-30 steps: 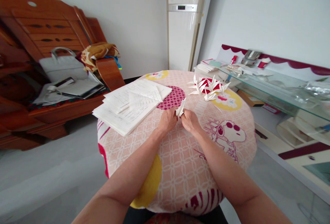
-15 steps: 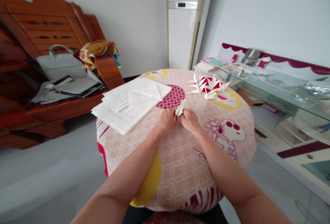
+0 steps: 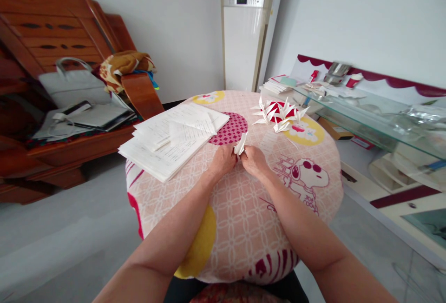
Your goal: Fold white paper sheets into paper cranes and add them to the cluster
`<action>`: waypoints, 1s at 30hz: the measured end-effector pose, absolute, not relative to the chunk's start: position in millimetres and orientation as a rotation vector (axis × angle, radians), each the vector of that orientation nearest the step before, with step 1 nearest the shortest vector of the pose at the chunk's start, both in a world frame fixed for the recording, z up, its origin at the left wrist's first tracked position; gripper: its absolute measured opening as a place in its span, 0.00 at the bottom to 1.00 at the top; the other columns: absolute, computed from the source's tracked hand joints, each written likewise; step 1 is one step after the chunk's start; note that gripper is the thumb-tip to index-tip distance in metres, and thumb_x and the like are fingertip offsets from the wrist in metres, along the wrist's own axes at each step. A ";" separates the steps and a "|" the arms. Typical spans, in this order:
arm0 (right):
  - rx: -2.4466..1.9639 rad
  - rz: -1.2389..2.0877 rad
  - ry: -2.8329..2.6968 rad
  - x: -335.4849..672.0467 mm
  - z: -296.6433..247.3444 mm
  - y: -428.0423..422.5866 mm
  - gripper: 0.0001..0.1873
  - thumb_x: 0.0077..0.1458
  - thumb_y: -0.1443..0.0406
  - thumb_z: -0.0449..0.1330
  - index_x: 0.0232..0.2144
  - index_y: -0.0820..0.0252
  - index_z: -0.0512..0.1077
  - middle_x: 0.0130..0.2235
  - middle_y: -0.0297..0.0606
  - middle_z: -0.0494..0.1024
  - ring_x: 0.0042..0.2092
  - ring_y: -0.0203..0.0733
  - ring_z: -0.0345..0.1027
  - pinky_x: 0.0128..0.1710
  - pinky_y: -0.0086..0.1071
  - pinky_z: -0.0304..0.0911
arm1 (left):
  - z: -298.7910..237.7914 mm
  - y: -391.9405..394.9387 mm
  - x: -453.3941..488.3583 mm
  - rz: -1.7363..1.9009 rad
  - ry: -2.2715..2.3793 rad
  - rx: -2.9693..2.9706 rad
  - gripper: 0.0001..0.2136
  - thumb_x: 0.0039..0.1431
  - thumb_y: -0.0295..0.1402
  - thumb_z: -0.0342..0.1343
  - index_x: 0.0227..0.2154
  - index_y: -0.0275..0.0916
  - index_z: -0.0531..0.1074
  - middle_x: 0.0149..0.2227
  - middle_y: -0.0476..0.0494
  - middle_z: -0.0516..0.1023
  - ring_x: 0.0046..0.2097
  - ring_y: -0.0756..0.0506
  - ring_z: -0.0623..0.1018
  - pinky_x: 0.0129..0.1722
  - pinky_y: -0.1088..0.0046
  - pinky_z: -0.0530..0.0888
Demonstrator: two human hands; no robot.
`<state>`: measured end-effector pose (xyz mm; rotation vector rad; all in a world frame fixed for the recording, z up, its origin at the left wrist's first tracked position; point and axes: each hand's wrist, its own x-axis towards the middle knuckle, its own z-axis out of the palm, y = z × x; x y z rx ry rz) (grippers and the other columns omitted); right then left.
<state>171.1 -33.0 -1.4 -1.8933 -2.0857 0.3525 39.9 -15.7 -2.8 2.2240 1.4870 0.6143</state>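
Between my two hands is a small folded white paper piece [image 3: 240, 144], its pointed end sticking up and away from me. The fingers of my left hand [image 3: 225, 160] are closed on its left side. My right hand [image 3: 253, 160] pinches it from the right; the fingertips of both hands are partly hidden. Beyond my right hand, several folded white paper cranes [image 3: 281, 126] sit in a cluster on the cloth. To the left of my left hand lies a stack of written paper sheets [image 3: 163, 166], a folded sheet on top.
A patterned cloth [image 3: 240, 228] covers the round table. On the right stands a glass-topped cabinet [image 3: 365, 128] holding papers, a metal container and plastic wrap. At left is a wooden bench [image 3: 139, 96] with a grey bag [image 3: 66, 84] and clothing. A tall white appliance [image 3: 242, 42] stands behind.
The camera view has shifted slightly, so the scene sits a little further left. Both hands keep hold of the folded paper, whose upright end looks slightly turned.
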 end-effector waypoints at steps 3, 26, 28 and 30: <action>-1.894 0.345 -2.076 171.3 -2.6 -31.8 0.17 0.61 0.67 0.49 0.41 0.63 0.78 0.42 0.49 0.82 0.45 0.49 0.75 0.38 0.32 0.58 | -3.5 -15.7 39.3 0.610 1.489 2.212 0.15 0.53 0.18 0.44 0.36 0.32 0.76 0.24 0.43 0.77 0.27 0.47 0.76 0.31 0.75 0.69; -1.883 0.360 -2.076 171.0 0.2 -33.5 0.17 0.61 0.67 0.50 0.40 0.62 0.78 0.41 0.50 0.82 0.44 0.50 0.75 0.37 0.33 0.59 | -8.6 -10.4 36.9 0.621 1.440 2.210 0.13 0.53 0.19 0.45 0.31 0.32 0.75 0.22 0.43 0.76 0.26 0.47 0.75 0.29 0.76 0.68; -1.885 0.357 -2.080 170.9 0.0 -33.2 0.17 0.61 0.67 0.50 0.40 0.62 0.78 0.41 0.50 0.82 0.44 0.50 0.75 0.37 0.32 0.59 | -8.1 -11.2 36.9 0.620 1.443 2.211 0.13 0.53 0.20 0.45 0.31 0.32 0.75 0.22 0.43 0.76 0.26 0.47 0.75 0.29 0.76 0.68; -1.883 0.349 -2.082 170.9 -0.2 -33.1 0.17 0.61 0.67 0.50 0.40 0.62 0.78 0.41 0.50 0.82 0.44 0.50 0.75 0.37 0.32 0.59 | -7.8 -11.9 37.1 0.626 1.440 2.210 0.13 0.53 0.20 0.45 0.32 0.33 0.76 0.22 0.44 0.76 0.26 0.47 0.75 0.29 0.76 0.68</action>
